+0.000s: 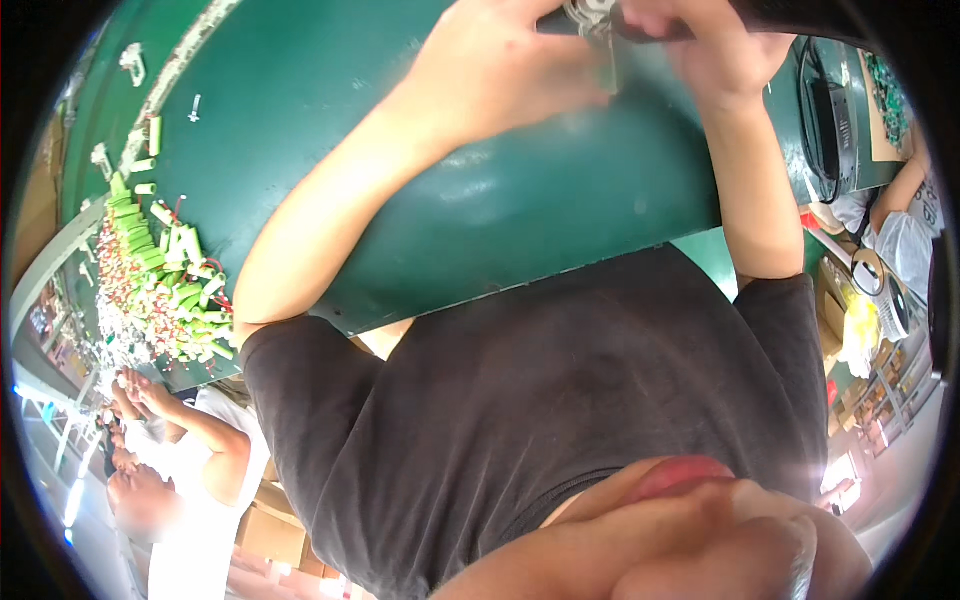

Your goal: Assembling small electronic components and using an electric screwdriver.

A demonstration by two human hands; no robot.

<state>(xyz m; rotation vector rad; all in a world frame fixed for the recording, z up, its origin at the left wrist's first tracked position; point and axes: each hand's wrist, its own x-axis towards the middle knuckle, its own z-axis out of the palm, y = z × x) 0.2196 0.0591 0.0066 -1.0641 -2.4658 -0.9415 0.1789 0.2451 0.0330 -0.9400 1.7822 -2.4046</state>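
Both my hands are at the top edge of the view, close together over the dark green table point(560, 190). My left hand point(500, 75) is bent around a small pale, metallic-looking part point(592, 10), its fingertips smeared by motion. Just to the right, my right hand point(730, 55) is closed, with its fingers curled towards that part. Something dark shows at its fingers, but its kind cannot be made out. The top edge of the picture cuts off part of both hands and the pale part.
Pale green cylinders point(185, 290) with red wires are heaped at the left. A small pale piece point(195, 108) lies nearer. At the right are a black device point(835, 130) with a cable and a tray of green pieces point(885, 100). Other people point(205, 440) sit at both sides.
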